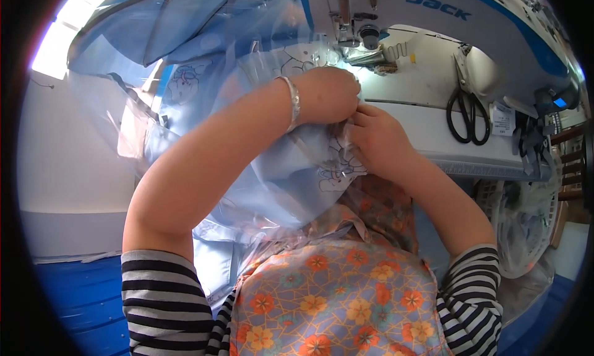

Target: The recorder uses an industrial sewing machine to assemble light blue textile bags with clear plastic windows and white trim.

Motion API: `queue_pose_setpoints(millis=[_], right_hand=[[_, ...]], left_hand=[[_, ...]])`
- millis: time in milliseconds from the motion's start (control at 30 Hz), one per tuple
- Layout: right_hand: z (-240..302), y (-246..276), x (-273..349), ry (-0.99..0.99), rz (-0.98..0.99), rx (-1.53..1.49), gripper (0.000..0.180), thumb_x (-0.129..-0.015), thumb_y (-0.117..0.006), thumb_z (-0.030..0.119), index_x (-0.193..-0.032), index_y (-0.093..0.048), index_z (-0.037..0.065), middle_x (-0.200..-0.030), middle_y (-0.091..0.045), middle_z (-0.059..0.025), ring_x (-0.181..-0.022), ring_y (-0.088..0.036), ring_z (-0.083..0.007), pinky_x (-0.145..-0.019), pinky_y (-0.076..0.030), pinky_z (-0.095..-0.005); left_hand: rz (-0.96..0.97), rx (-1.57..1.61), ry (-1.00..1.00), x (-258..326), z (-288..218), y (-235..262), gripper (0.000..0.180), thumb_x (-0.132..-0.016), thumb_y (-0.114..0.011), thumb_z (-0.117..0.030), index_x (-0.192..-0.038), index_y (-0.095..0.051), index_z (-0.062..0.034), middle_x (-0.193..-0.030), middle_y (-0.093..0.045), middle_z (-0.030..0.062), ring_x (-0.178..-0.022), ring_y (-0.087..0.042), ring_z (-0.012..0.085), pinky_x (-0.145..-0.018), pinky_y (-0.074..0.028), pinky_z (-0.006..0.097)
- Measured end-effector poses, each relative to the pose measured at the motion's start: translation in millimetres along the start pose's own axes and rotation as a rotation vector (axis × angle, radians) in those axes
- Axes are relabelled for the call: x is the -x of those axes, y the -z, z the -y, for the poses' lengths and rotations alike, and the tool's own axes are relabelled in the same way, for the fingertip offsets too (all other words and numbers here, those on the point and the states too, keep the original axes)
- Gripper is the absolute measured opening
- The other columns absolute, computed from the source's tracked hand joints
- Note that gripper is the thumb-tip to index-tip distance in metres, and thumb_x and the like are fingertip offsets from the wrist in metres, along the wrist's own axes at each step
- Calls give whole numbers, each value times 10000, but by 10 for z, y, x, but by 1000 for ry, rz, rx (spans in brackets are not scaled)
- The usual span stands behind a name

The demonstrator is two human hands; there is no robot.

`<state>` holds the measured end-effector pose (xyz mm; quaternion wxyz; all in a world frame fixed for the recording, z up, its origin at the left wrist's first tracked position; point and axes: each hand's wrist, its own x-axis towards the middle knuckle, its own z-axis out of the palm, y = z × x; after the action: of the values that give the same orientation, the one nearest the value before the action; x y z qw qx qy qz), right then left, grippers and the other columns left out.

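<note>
My left hand (327, 95) reaches across, fingers curled down at the edge of a light blue plastic fabric (266, 186) with printed line drawings. Right beside it, my right hand (378, 136) pinches the same edge; the two hands touch. The left hand's fingertips are mostly hidden behind its back. Both hands are just in front of the needle area of a white and blue sewing machine (427, 31), below its metal attachment (371, 60). Clear, shiny folds of the fabric bunch up to the left and over my lap.
Black-handled scissors (468, 111) lie on the machine bed to the right, near a small white printed label (502, 119). Dark strips (533, 147) hang at the table edge above a white basket (523, 223) with plastic inside. Dark-edged blue sheeting (142, 31) is heaped at the far left.
</note>
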<state>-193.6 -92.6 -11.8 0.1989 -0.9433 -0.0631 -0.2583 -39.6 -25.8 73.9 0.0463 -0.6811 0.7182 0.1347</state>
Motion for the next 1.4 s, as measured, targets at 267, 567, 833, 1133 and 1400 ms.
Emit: queue_pose_setpoints(millis=[267,567,833,1133,1400], right_hand=[[-39,-70,-4,60,-71,-57,323,-711,-625,108,-1029,-660,63,-1138,-650,-106,-1105,-600,-288,-949,-476,-424],[285,-436,-266,-170,-228,136,303,-757,-588,103,-1049,-637,39,-1216,-588,-203,-1148,-540,-399,-975,-423,-505],[372,-744,-877,-318,-250,177,231,-763,-585,137,-936,-623,-11,-977,-578,-209,-939,-531,-347,-866,-408,-440],[444,-417,125,-252,-420,-205,389,-779,-704,81,-1149,-589,40,-1297,-525,-207,-1188,-519,-374,-1002,-431,-450],[-419,1263,1580,-1201,-905,414,341,-810,-729,196,-1067,-586,23,-977,-643,-126,-798,-611,-245,-751,-485,-362]], left_hand=[[-490,50,176,902,-923,-163,460,-843,-607,-221,-1230,-536,15,-1311,-511,246,-1209,-492,395,-1041,-342,539],[-594,43,193,874,73,-858,525,-711,-572,-105,-1207,-541,64,-1298,-520,247,-1193,-508,395,-1045,-387,471],[-361,6,-170,731,1154,-413,517,-717,-587,-116,-1213,-556,28,-1306,-521,231,-1178,-526,401,-1013,-439,438],[-346,-3,-185,864,1091,-470,505,-759,-584,-132,-1234,-533,32,-1335,-506,224,-1213,-497,408,-1045,-402,447],[-390,33,-83,893,983,-495,513,-748,-580,-87,-1250,-540,13,-1347,-513,202,-1229,-494,389,-1050,-391,440]])
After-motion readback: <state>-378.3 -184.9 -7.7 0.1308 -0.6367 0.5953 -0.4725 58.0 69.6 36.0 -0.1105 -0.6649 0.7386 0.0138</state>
